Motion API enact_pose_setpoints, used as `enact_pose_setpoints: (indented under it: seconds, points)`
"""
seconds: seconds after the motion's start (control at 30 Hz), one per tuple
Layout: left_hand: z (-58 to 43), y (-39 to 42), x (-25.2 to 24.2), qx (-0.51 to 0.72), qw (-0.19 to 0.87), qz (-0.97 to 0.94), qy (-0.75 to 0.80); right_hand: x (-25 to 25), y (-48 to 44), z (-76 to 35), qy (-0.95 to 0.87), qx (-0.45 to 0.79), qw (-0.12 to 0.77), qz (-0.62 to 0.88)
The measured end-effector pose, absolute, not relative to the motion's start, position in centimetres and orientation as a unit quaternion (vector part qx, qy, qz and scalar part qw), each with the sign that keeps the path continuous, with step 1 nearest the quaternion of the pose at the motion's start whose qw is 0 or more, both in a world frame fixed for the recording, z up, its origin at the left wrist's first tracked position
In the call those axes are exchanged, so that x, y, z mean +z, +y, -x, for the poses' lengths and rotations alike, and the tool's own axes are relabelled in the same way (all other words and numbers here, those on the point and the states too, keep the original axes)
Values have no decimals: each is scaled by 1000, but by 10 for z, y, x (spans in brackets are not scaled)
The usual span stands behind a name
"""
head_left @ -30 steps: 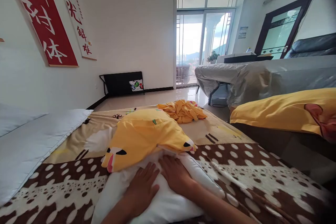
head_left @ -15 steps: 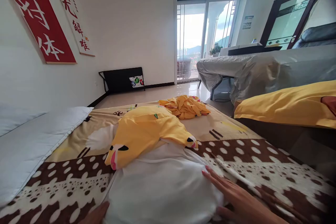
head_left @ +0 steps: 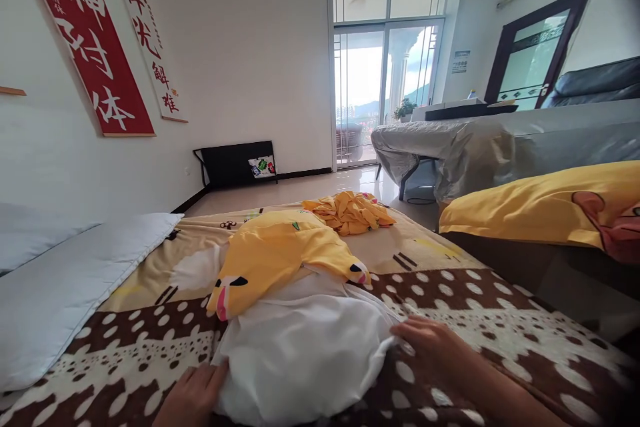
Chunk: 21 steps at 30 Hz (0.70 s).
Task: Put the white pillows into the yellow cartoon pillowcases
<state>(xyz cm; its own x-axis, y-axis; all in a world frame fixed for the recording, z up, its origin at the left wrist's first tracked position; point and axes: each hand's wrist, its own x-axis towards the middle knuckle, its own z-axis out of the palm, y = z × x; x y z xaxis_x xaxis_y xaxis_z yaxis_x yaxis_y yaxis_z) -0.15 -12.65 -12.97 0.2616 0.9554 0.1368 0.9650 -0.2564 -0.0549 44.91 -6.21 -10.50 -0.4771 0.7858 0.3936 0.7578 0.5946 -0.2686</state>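
A white pillow (head_left: 305, 353) lies in front of me on the patterned blanket, its fabric loose and creased. The yellow pillowcase (head_left: 270, 250), with black and pink print at its corners, covers the far end of it. At the right edge, my right hand (head_left: 425, 347) pinches the white cloth with its fingers closed. My left hand (head_left: 193, 393) is at the near left edge, fingers curled against the pillow's side and partly hidden. Beyond lies a crumpled yellow cloth (head_left: 353, 212).
A brown and cream blanket (head_left: 500, 320) spreads under everything. White pillows (head_left: 100, 287) rest at the left. On the right is a yellow printed pillow (head_left: 520, 203), with a plastic-covered table (head_left: 450, 140) behind it. A black folded frame (head_left: 230, 163) leans on the far wall.
My right hand has gone from lying spread on the pillow to gripping its edge. My left hand has come further into view. The near end of the pillow looks narrower and more bunched.
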Motion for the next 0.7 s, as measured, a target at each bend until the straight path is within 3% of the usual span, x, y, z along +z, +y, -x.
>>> enact_pose_setpoints:
  seconds: [0.07,0.2,0.33,0.4,0.53,0.7]
  points:
    - [18,-122,-113,-136,62,810,-568,-81,-53,-457,-852,29,281,441]
    - [24,-99,-50,-363,14,767,-529,-38,-19,-456,-758,52,449,470]
    - [-12,-48,18,-519,-123,692,-487,-10,32,-410,-606,193,650,416]
    - [-37,-17,43,-589,-167,650,-451,2,52,-377,-535,260,704,388]
    - [-83,26,57,-627,-167,646,-403,17,64,-320,-539,330,707,318]
    - [-112,30,12,-525,-256,701,-408,-9,48,-291,-658,344,610,275]
